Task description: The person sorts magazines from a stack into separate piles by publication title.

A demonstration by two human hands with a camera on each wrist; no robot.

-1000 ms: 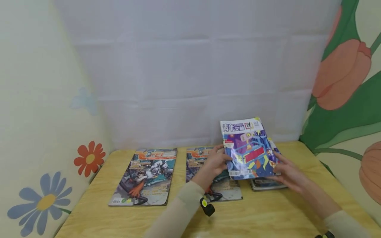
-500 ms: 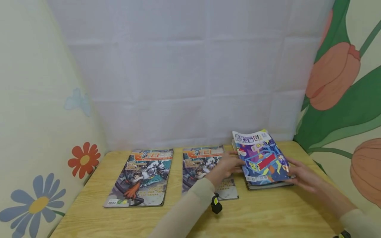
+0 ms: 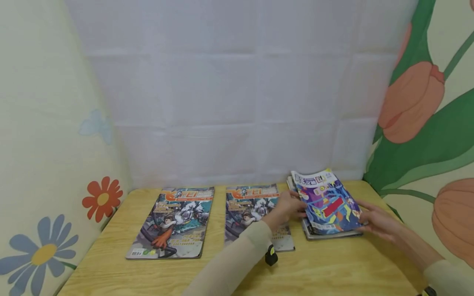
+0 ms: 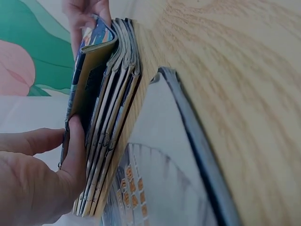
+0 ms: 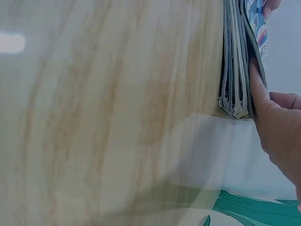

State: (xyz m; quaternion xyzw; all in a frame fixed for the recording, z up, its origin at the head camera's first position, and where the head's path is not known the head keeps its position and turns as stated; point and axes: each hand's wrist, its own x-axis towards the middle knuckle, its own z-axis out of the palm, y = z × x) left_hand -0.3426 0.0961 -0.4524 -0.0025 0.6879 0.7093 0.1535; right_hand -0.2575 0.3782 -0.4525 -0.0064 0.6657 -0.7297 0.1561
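Observation:
A blue and purple magazine (image 3: pixel 327 203) lies slightly raised on top of a stack of magazines (image 3: pixel 333 235) at the back right of the wooden table (image 3: pixel 333 267). My left hand (image 3: pixel 294 207) pinches its left edge; in the left wrist view the thumb (image 4: pixel 77 141) is tucked beneath the cover, above the stack's page edges (image 4: pixel 110 141). My right hand (image 3: pixel 370 218) grips the magazine's right edge, and in the right wrist view a finger (image 5: pixel 257 94) lies under the magazine (image 5: pixel 256 21), beside the stack (image 5: pixel 235 61).
Two matching comic magazines lie flat on the table, one at the left (image 3: pixel 172 222) and one in the middle (image 3: pixel 252 211), partly under my left forearm. A white cloth wall (image 3: pixel 237 102) stands behind the table, with flower-painted walls (image 3: pixel 426 123) on both sides.
The blue magazine, held up and tilted a second ago, has come down to lie almost flat on the stack. Both hands have sunk with it.

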